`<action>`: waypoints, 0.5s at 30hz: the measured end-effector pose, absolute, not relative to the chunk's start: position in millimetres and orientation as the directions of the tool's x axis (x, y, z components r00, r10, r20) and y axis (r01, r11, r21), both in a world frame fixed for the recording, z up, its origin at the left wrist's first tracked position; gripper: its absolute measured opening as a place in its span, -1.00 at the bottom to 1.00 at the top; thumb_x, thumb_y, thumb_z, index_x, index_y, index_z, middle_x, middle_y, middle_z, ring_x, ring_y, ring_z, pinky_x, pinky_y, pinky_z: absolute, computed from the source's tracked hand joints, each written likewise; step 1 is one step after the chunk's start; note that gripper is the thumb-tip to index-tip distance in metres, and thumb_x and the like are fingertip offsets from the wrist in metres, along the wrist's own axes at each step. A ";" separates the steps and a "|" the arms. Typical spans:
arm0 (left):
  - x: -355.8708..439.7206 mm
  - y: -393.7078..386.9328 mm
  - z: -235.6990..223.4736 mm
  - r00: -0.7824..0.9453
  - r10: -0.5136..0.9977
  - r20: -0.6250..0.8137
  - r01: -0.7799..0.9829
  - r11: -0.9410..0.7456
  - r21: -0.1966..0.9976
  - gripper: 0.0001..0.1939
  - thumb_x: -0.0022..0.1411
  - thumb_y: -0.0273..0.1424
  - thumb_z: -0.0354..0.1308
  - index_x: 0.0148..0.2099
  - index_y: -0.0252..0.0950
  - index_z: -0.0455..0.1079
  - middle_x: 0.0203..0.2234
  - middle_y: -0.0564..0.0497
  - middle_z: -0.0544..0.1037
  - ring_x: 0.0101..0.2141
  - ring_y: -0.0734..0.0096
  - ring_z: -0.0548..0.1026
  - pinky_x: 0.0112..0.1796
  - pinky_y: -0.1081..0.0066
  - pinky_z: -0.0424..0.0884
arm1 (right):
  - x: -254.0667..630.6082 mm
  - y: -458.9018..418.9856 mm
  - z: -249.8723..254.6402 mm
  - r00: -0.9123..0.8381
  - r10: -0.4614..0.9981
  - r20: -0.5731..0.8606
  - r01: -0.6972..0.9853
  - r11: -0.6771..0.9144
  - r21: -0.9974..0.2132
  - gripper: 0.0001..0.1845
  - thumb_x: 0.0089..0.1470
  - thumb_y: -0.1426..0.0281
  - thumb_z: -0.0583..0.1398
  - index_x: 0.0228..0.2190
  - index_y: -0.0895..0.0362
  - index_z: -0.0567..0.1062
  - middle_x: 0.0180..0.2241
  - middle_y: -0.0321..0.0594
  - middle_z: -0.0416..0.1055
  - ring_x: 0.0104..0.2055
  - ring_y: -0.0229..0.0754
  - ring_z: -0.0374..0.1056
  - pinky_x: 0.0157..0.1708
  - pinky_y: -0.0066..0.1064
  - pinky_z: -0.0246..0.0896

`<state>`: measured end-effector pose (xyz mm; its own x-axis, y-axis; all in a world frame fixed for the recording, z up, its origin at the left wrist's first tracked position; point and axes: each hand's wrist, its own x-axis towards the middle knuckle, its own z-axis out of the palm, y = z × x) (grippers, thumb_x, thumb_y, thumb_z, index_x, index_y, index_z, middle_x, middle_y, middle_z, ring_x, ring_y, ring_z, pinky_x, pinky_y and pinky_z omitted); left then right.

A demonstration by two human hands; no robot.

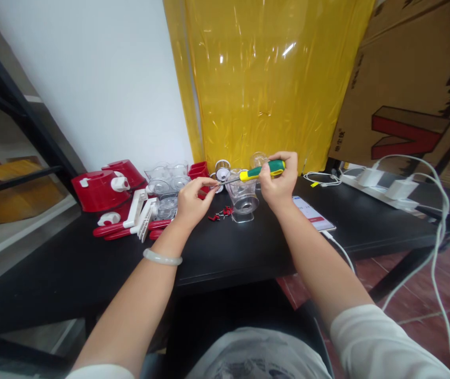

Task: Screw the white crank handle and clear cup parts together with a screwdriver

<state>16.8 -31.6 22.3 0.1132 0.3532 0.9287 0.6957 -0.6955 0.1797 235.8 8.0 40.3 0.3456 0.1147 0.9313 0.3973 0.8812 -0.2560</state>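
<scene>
My right hand (280, 181) grips a screwdriver (262, 171) by its green and yellow handle, the shaft pointing left. At the tip, the fingers of my left hand (196, 199) are pinched together; whatever lies between them is too small to make out. Behind and below the shaft stands a clear plastic part (243, 200) with a round opening. Small red pieces with metal bits (221, 213) lie on the black table between my hands. A white-rimmed round part with a perforated drum (222, 171) sits just behind my left fingertips.
Red housings (100, 190), white-and-red handles (136, 216), clear cups (167, 179) and red pieces (198, 169) crowd the left of the table (225, 258). A phone (312, 213) on a cable lies right, near a power strip (382, 189). A cardboard box (398, 95) stands behind.
</scene>
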 end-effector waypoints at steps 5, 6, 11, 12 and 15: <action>13.4 -29.0 21.2 0.170 0.345 0.923 0.728 -0.675 0.118 -0.92 0.30 -0.45 0.24 -0.14 -0.25 0.49 -0.27 -0.01 0.65 -0.21 0.36 0.61 -0.21 0.35 0.55 | 236.0 8.6 39.4 0.336 0.149 0.930 0.372 0.886 -0.276 -0.82 0.05 0.31 0.16 -0.27 0.05 0.32 -0.34 -0.28 0.28 -0.29 -0.22 0.35 -0.29 -0.30 0.39; 13.4 -28.7 21.0 0.166 0.348 0.923 0.726 -0.676 0.125 -0.92 0.30 -0.46 0.23 -0.14 -0.25 0.49 -0.27 -0.02 0.65 -0.21 0.36 0.61 -0.21 0.36 0.54 | 235.9 8.8 39.1 0.333 0.167 0.928 0.365 0.885 -0.290 -0.82 0.05 0.30 0.16 -0.27 0.06 0.31 -0.33 -0.28 0.27 -0.28 -0.22 0.35 -0.29 -0.30 0.39; 15.2 -28.5 20.8 0.116 0.391 0.913 0.689 -0.694 0.210 -0.92 0.29 -0.46 0.25 -0.15 -0.26 0.45 -0.28 -0.01 0.63 -0.22 0.38 0.61 -0.23 0.39 0.55 | 235.7 10.2 37.5 0.335 0.205 0.920 0.331 0.889 -0.318 -0.82 0.07 0.29 0.16 -0.27 0.06 0.31 -0.32 -0.27 0.27 -0.26 -0.21 0.35 -0.29 -0.30 0.39; 15.5 -28.4 20.8 0.108 0.398 0.911 0.678 -0.699 0.226 -0.91 0.29 -0.46 0.25 -0.15 -0.26 0.45 -0.28 -0.01 0.63 -0.22 0.38 0.61 -0.24 0.40 0.55 | 235.7 10.4 37.4 0.338 0.202 0.919 0.328 0.890 -0.316 -0.82 0.07 0.29 0.16 -0.27 0.06 0.31 -0.32 -0.27 0.27 -0.26 -0.22 0.35 -0.29 -0.30 0.38; 15.6 -27.7 20.7 0.101 0.400 0.911 0.659 -0.713 0.240 -0.90 0.28 -0.46 0.26 -0.14 -0.26 0.45 -0.27 0.00 0.63 -0.21 0.39 0.62 -0.26 0.42 0.56 | 236.0 11.0 37.3 0.335 0.215 0.918 0.325 0.888 -0.326 -0.81 0.08 0.28 0.16 -0.26 0.07 0.31 -0.32 -0.27 0.26 -0.27 -0.22 0.34 -0.30 -0.30 0.38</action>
<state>15.6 -27.7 20.7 0.1012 0.4002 0.9108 0.6593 -0.7126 0.2399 236.0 11.0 37.3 0.3346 0.2146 0.9176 0.3249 0.8877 -0.3261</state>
